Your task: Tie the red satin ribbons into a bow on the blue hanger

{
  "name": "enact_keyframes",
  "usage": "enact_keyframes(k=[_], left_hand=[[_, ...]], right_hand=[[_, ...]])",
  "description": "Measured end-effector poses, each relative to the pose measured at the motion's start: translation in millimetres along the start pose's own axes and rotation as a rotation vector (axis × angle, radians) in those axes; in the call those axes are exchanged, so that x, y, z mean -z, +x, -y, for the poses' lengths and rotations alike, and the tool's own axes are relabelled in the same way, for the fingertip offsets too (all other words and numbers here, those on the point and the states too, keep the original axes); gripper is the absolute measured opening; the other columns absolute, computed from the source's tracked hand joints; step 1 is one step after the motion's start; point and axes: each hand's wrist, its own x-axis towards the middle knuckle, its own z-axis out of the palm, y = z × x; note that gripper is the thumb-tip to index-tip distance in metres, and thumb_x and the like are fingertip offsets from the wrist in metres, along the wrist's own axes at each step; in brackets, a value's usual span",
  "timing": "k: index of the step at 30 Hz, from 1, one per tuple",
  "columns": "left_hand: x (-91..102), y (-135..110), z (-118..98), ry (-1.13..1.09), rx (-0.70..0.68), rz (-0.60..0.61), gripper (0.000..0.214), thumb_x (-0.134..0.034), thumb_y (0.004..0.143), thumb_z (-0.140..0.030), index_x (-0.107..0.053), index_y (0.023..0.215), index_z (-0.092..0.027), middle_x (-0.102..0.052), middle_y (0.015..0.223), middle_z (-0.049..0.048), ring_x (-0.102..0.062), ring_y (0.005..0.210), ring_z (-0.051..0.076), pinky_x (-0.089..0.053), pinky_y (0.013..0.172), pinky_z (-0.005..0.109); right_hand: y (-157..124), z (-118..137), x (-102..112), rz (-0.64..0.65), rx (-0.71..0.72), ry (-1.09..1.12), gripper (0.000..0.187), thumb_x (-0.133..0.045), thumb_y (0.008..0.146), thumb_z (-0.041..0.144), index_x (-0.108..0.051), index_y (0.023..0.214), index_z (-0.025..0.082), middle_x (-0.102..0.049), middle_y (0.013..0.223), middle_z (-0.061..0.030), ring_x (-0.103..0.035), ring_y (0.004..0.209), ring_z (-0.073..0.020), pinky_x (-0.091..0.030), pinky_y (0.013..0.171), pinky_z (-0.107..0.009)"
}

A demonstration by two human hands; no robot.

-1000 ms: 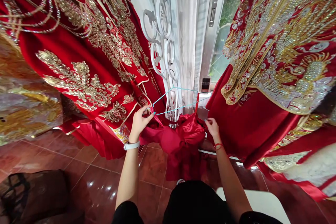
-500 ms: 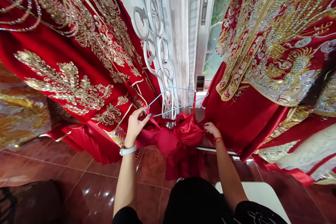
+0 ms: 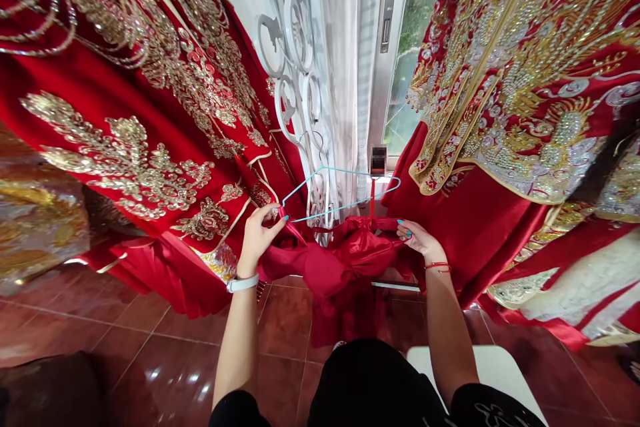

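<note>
Left hand [image 3: 257, 237] is closed in a pinch on the left tip of a blue wire hanger [image 3: 345, 205], with a bit of red cloth caught in the same pinch. It wears a white wristband [image 3: 241, 284].

Right hand [image 3: 419, 240] is on the right side of the red satin garment [image 3: 345, 257]. Its fingers bend over the top edge and grip the cloth loosely; the thumb is hidden. A red string bracelet [image 3: 437, 267] is on that wrist.

The garment hangs bunched between the two hands, just under the hanger's bottom wire, with its lower part drooping toward the tile floor [image 3: 150, 360]. A thin red strap runs from it up to the hanger's right half. The hanger's hook sits on a white scrolled metal rack [image 3: 300, 80], straight ahead and in the middle.

A red robe with gold embroidery [image 3: 125, 127] hangs on the left, its hem touching the left hand's side of the garment. A second embroidered robe [image 3: 525, 93] hangs on the right, close beside the right hand.

A sheer curtain [image 3: 345, 67] and a window [image 3: 415, 33] are behind the rack. A white surface [image 3: 495, 373] is at the bottom right, near the person's dark clothes.
</note>
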Motion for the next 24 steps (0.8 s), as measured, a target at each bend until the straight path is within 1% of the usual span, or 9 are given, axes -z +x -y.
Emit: enact_keyframes(k=[2,5,7,9,12,14,17,19,24], left_hand=[[3.1,3,2,0.007,-0.003,0.007,0.036,-0.069,0.08,-0.04,-0.073,0.108,-0.019,-0.067,0.087,0.0039,-0.057,0.079,0.02,-0.05,0.08,0.034],[6.0,5,3,0.008,0.007,0.022,0.037,-0.07,0.079,-0.04,-0.073,0.11,-0.02,-0.066,0.088,0.0034,-0.057,0.078,0.02,-0.05,0.079,0.033],[6.0,4,3,0.002,0.015,0.028,0.037,-0.07,0.079,-0.04,-0.073,0.11,-0.021,-0.065,0.088,0.0032,-0.057,0.077,0.019,-0.05,0.078,0.033],[5.0,3,2,-0.006,0.016,0.032,0.036,-0.07,0.079,-0.04,-0.073,0.109,-0.021,-0.066,0.089,0.0036,-0.057,0.077,0.019,-0.05,0.079,0.033],[3.3,2,0,-0.014,0.015,0.033,0.036,-0.07,0.079,-0.04,-0.073,0.109,-0.02,-0.066,0.089,0.0042,-0.057,0.077,0.019,-0.05,0.079,0.033],[2.6,2,-1,-0.02,0.016,0.029,0.036,-0.07,0.079,-0.041,-0.073,0.109,-0.02,-0.065,0.089,0.0042,-0.057,0.077,0.019,-0.049,0.078,0.034],[2.0,2,0,-0.023,0.016,0.025,0.036,-0.07,0.079,-0.041,-0.073,0.109,-0.021,-0.064,0.088,0.0037,-0.056,0.077,0.019,-0.049,0.078,0.034],[1.9,2,2,-0.025,0.015,0.022,0.036,-0.07,0.079,-0.041,-0.073,0.108,-0.021,-0.065,0.088,0.0035,-0.055,0.076,0.019,-0.049,0.077,0.033],[2.1,2,7,-0.053,0.001,0.027,0.036,-0.069,0.079,-0.041,-0.073,0.108,-0.02,-0.068,0.094,0.0052,-0.056,0.079,0.019,-0.05,0.081,0.034]], right_hand=[[1,16,0,-0.019,0.025,0.009,0.05,-0.092,0.046,0.044,-0.049,0.06,0.024,-0.041,0.05,0.0092,-0.039,0.047,-0.0066,-0.04,0.043,-0.021],[4,42,-1,-0.058,0.097,-0.043,0.041,-0.089,0.049,0.04,-0.058,0.07,0.023,-0.055,0.059,0.0061,-0.051,0.052,-0.008,-0.048,0.048,-0.02],[5,57,-3,-0.061,0.154,-0.111,0.036,-0.087,0.054,0.039,-0.061,0.074,0.022,-0.062,0.065,0.0038,-0.055,0.055,-0.0092,-0.052,0.05,-0.021],[5,68,-5,-0.082,0.203,-0.146,0.033,-0.086,0.055,0.038,-0.063,0.073,0.022,-0.063,0.065,0.0033,-0.054,0.054,-0.0089,-0.051,0.048,-0.02],[6,80,-9,-0.178,0.254,-0.118,0.031,-0.086,0.053,0.035,-0.062,0.069,0.022,-0.063,0.063,0.0033,-0.051,0.052,-0.0081,-0.049,0.044,-0.018],[7,87,-12,-0.218,0.286,-0.092,0.031,-0.086,0.054,0.034,-0.061,0.069,0.022,-0.065,0.065,0.003,-0.05,0.051,-0.0073,-0.048,0.044,-0.018],[8,97,-19,-0.197,0.357,-0.092,0.032,-0.085,0.059,0.038,-0.061,0.072,0.022,-0.072,0.076,0.0015,-0.051,0.052,-0.0068,-0.048,0.045,-0.017],[8,104,-26,-0.167,0.409,-0.11,0.033,-0.085,0.062,0.042,-0.061,0.074,0.023,-0.074,0.083,0.0002,-0.055,0.055,-0.0078,-0.051,0.047,-0.018],[6,120,-44,-0.114,0.465,-0.168,0.036,-0.086,0.063,0.046,-0.062,0.076,0.023,-0.076,0.086,-0.0019,-0.063,0.063,-0.0117,-0.058,0.053,-0.022]])
